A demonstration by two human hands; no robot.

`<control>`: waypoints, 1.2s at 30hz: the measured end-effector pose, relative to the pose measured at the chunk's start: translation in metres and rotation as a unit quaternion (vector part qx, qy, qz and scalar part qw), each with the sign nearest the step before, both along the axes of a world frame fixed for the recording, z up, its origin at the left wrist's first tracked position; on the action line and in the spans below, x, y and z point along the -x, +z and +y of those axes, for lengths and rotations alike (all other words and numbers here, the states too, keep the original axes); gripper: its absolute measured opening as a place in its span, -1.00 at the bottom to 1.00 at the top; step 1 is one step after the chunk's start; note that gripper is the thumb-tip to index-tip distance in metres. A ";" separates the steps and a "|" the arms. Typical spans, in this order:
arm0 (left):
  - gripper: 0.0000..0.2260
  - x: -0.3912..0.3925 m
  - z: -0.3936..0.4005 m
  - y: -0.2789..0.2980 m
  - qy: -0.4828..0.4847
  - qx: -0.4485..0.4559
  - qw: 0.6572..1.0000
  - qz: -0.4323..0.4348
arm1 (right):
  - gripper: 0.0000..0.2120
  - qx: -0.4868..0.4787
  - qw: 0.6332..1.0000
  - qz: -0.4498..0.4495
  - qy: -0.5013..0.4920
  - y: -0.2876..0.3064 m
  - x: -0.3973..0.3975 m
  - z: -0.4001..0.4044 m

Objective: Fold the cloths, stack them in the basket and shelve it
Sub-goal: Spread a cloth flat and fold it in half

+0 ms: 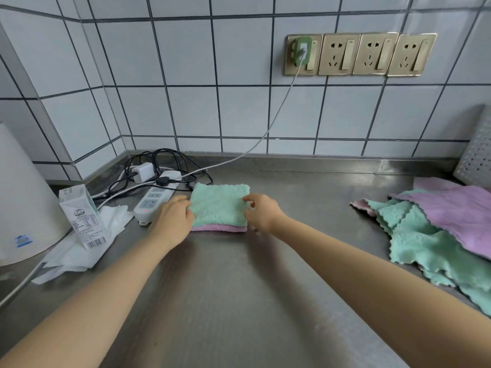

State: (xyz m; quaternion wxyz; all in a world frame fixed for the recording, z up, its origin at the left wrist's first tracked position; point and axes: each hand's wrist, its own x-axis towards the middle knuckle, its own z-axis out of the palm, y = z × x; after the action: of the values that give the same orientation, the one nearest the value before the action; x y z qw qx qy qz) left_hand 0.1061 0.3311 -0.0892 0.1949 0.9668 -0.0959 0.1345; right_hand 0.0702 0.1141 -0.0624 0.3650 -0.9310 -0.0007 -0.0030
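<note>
A folded green cloth (219, 204) lies square on the steel counter (239, 288), stacked on a folded pink cloth (218, 228) whose edge shows beneath. My left hand (171, 221) grips the stack's left edge. On the right edge, my right hand (261, 212) pinches the green cloth between thumb and fingers. A heap of unfolded cloths lies at the right: green ones (425, 243) under a purple one (462, 213). A white perforated basket (475, 155) stands at the far right edge, partly cut off.
A white power strip (154, 201) with tangled cables sits just left of the stack. Further left are a milk carton (82, 216), crumpled white paper (79, 251) and a large white container (24, 200). Wall sockets (358, 54) are on the tiled wall.
</note>
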 end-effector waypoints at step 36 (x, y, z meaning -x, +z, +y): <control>-0.83 0.175 -0.443 0.054 -0.354 0.050 0.934 -0.002 | -0.85 0.244 0.922 -0.192 -0.233 0.059 0.249 -0.326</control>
State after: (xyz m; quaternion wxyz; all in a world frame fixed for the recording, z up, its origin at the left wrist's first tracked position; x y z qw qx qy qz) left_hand -0.0693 -0.1114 -0.0351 0.2777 0.8592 -0.4252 0.0631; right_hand -0.1791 -0.2122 -0.0033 0.1085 -0.9465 0.1458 -0.2665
